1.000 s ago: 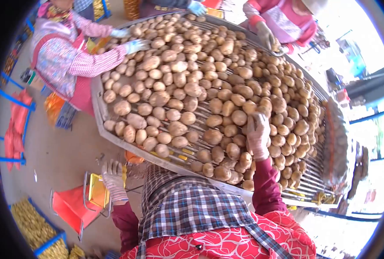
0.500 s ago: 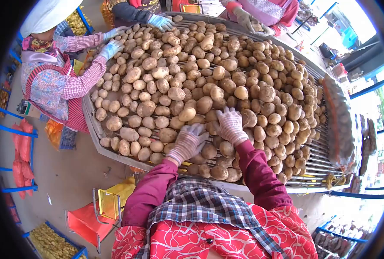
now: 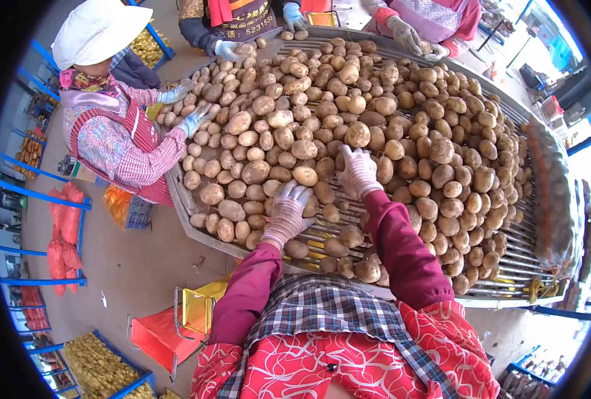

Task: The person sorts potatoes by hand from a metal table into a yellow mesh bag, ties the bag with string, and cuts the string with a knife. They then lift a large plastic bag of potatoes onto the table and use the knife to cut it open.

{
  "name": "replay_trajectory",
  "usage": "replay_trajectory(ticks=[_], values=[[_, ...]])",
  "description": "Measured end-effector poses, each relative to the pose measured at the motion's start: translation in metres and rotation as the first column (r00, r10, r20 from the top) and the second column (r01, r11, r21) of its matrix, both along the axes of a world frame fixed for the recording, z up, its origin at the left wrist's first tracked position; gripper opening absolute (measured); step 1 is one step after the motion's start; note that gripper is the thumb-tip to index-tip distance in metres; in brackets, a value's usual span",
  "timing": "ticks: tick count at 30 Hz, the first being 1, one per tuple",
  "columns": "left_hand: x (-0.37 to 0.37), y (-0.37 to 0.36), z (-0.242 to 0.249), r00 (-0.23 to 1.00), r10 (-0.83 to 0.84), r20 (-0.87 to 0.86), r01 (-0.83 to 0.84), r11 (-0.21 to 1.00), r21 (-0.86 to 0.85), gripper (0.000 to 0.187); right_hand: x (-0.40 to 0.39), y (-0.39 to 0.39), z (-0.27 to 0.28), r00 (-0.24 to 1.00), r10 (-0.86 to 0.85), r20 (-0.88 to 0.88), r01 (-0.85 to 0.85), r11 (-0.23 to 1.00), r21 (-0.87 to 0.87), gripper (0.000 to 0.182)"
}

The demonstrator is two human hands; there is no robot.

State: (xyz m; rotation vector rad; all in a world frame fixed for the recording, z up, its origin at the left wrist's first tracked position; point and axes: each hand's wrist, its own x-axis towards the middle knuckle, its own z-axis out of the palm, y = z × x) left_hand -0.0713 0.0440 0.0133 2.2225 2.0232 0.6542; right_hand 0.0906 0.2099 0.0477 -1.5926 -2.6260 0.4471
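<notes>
Heaped potatoes (image 3: 304, 149) cover a slatted metal sorting table (image 3: 516, 258) in front of me. My left hand (image 3: 290, 214), in a striped knit glove, lies over potatoes near the front edge with its fingers spread. Farther in and to the right, my right hand (image 3: 358, 174) wears a matching glove and rests against the heap. Its fingers are apart, and the thumb side faces the left hand. Neither palm shows, but nothing appears gripped. Between and below my hands, bare slats show with a few loose potatoes (image 3: 351, 235).
A co-worker in a white hat (image 3: 102, 30) reaches onto the table from the left; others stand at the far side. A filled net sack (image 3: 553, 193) lies along the right end. Red and yellow sling stands (image 3: 169, 336) are at my lower left, near a potato crate (image 3: 96, 366).
The view has shifted, so the scene sits farther right. More slats show between my hands, where potatoes have moved apart. The co-worker's hands at left have also moved.
</notes>
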Motion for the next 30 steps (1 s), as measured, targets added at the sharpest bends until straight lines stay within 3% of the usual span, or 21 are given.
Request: replay_trajectory(ticks=[2,3,4,5,6,7,8,9,12,13,15,16,17,19,20,21,24,25,26,28,30], values=[[0.003,-0.004,0.006,1.0,0.006,-0.015,-0.007,1.0,-0.019,0.073,0.018,0.001,0.013,0.93,-0.093,-0.355,0.0,0.967,-0.253,0.065],[0.006,-0.01,0.007,0.993,0.059,0.098,-0.063,0.997,0.037,0.072,0.026,-0.004,0.017,0.719,-0.257,-0.645,-0.112,0.874,-0.473,0.066],[0.012,-0.019,0.019,0.963,0.172,0.207,-0.172,0.985,-0.017,0.063,0.034,-0.015,0.023,0.416,-0.467,-0.78,-0.302,0.738,-0.603,0.068],[0.017,-0.025,0.032,0.791,0.199,0.578,-0.191,0.979,-0.075,0.057,0.045,-0.028,0.029,0.18,-0.683,-0.708,-0.557,0.523,-0.646,0.07],[0.021,-0.032,0.04,0.481,0.199,0.854,-0.163,0.977,-0.136,0.05,0.049,-0.036,0.028,0.079,-0.776,-0.625,-0.7,0.404,-0.589,0.068],[0.026,-0.04,0.049,0.076,0.181,0.981,-0.167,0.972,-0.167,0.044,0.047,-0.049,0.036,0.042,-0.795,-0.605,-0.711,0.402,-0.577,0.063],[0.023,-0.045,0.044,-0.345,0.153,0.926,-0.103,0.974,-0.2,0.046,0.042,-0.061,0.044,0.007,-0.813,-0.582,-0.726,0.397,-0.562,0.059],[0.027,-0.056,0.04,-0.082,0.172,0.982,-0.216,0.959,-0.186,0.047,0.036,-0.066,0.038,0.01,-0.818,-0.575,-0.732,0.385,-0.561,0.059],[0.026,-0.072,0.028,-0.323,0.097,0.942,-0.182,0.97,-0.162,0.052,0.022,-0.075,0.016,0.016,-0.835,-0.55,-0.741,0.359,-0.568,0.043],[0.023,-0.067,0.044,-0.701,0.226,0.676,-0.046,0.932,-0.36,0.061,0.018,-0.078,0.011,-0.013,-0.84,-0.543,-0.739,0.374,-0.56,0.038],[0.02,-0.066,0.069,-0.942,0.279,0.189,0.177,0.887,-0.427,0.074,0.01,-0.088,0.019,-0.016,-0.793,-0.609,-0.688,0.45,-0.569,0.03],[0.026,-0.074,0.051,-0.947,0.264,0.185,0.163,0.887,-0.432,0.074,0.007,-0.094,0.024,-0.001,-0.797,-0.604,-0.695,0.435,-0.573,0.03],[0.033,-0.085,0.02,-0.798,0.13,0.589,-0.012,0.973,-0.232,0.065,0.004,-0.098,0.026,0.043,-0.664,-0.746,-0.588,0.587,-0.557,0.028],[0.04,-0.092,0.027,-0.368,0.164,0.915,-0.055,0.979,-0.197,0.055,-0.001,-0.098,0.026,0.123,-0.724,-0.679,-0.564,0.512,-0.648,0.024],[0.043,-0.095,0.03,-0.12,0.17,0.978,-0.101,0.978,-0.182,0.051,-0.005,-0.097,0.024,0.13,-0.723,-0.679,-0.57,0.506,-0.648,0.024],[0.043,-0.095,0.028,-0.351,0.099,0.931,-0.04,0.992,-0.121,0.053,-0.009,-0.098,0.021,0.147,-0.715,-0.683,-0.576,0.499,-0.647,0.023],[0.054,-0.092,0.07,-0.117,0.064,0.991,-0.095,0.993,-0.075,0.046,-0.023,-0.103,0.011,0.093,-0.744,-0.662,-0.562,0.51,-0.651,0.024],[0.052,-0.088,0.084,-0.465,0.22,0.857,0.007,0.969,-0.245,0.043,-0.025,-0.104,0.011,0.142,-0.739,-0.659,-0.575,0.48,-0.662,0.023],[0.051,-0.086,0.091,-0.727,0.357,0.586,0.163,0.919,-0.358,0.042,-0.027,-0.103,0.012,0.189,-0.731,-0.656,-0.588,0.45,-0.672,0.023],[0.052,-0.085,0.078,-0.74,0.38,0.555,0.192,0.91,-0.367,0.045,-0.027,-0.104,0.024,0.267,-0.71,-0.652,-0.583,0.42,-0.695,0.022],[0.052,-0.083,0.068,-0.68,0.35,0.644,0.084,0.91,-0.406,0.045,-0.028,-0.109,0.029,0.379,-0.513,-0.77,-0.493,0.592,-0.638,0.022]])
